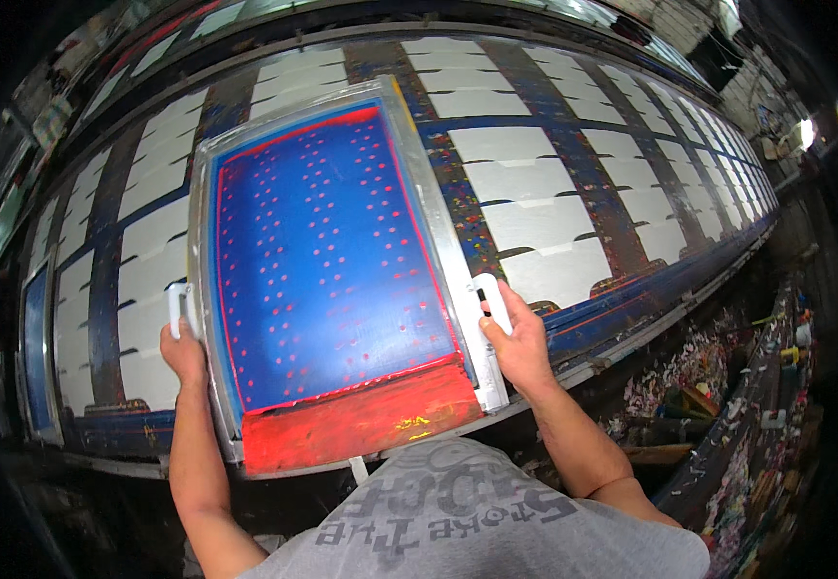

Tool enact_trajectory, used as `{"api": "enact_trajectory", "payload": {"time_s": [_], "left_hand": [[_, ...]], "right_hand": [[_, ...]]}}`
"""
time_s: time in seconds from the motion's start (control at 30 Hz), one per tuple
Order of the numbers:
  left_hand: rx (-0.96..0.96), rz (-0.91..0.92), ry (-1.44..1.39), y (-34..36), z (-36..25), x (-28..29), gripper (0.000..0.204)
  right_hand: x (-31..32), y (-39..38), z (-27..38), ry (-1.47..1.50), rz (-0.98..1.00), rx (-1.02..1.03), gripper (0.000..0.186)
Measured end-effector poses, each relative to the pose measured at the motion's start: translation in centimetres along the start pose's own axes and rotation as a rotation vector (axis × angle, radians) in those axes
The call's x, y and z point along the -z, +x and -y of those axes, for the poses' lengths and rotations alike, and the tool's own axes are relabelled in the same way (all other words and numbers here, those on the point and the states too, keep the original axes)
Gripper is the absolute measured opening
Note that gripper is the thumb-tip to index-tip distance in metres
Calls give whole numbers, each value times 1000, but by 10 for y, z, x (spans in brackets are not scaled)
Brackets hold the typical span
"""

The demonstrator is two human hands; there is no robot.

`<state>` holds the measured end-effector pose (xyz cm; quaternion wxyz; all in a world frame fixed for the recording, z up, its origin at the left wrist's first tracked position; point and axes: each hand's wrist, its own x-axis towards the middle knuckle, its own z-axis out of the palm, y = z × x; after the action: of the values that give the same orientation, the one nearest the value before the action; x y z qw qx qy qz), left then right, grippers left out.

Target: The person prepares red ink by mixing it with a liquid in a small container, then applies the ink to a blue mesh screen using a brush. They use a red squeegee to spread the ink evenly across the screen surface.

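A large screen-printing frame [326, 253] lies in front of me over the long table, its blue mesh dotted with small pink-red spots. Red ink [361, 420] covers the frame's near end, with a little yellow smeared in it. My left hand [183, 353] is closed round a white handle [177, 299] on the frame's left side. On the right side, my right hand [518, 344] grips a second white handle [492, 301], thumb and fingers wrapped round it. White cut fabric pieces [541, 222] lie in rows on the table beyond and beside the frame.
The long printing table [622, 227] is speckled with dried ink and carries many white pieces. Another blue-meshed frame [39, 347] stands at the far left. Below the table's right edge lies a littered strip of ink-stained scraps [675, 372]. A metal rail [631, 343] borders the table's near edge.
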<state>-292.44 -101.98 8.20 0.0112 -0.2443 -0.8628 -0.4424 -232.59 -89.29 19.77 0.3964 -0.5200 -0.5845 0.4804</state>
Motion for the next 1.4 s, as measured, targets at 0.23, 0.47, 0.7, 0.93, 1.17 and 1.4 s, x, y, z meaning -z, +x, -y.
{"api": "enact_trajectory", "payload": {"time_s": [0.23,0.47,0.7,0.93,1.17,1.4], "left_hand": [[-35,41,-94,19,-28,7,29],[-54,43,-199,-26,-112,-36,27],[-69,-24,-87,-136,-219,-116,23],[-147,-40,-270,-238,-288,-194,23],[-2,4,-276,-284,-314,-217,21],[-44,-21,-248,-303,-312,-229,22]], "right_hand": [[18,15,13,-10,-36,10,76],[99,62,-4,-102,-81,6,74],[233,117,-65,-258,-178,71,61],[352,142,-112,-29,-145,-11,66],[406,157,-132,-16,-124,-73,70],[426,155,-136,34,-54,-106,68]]}}
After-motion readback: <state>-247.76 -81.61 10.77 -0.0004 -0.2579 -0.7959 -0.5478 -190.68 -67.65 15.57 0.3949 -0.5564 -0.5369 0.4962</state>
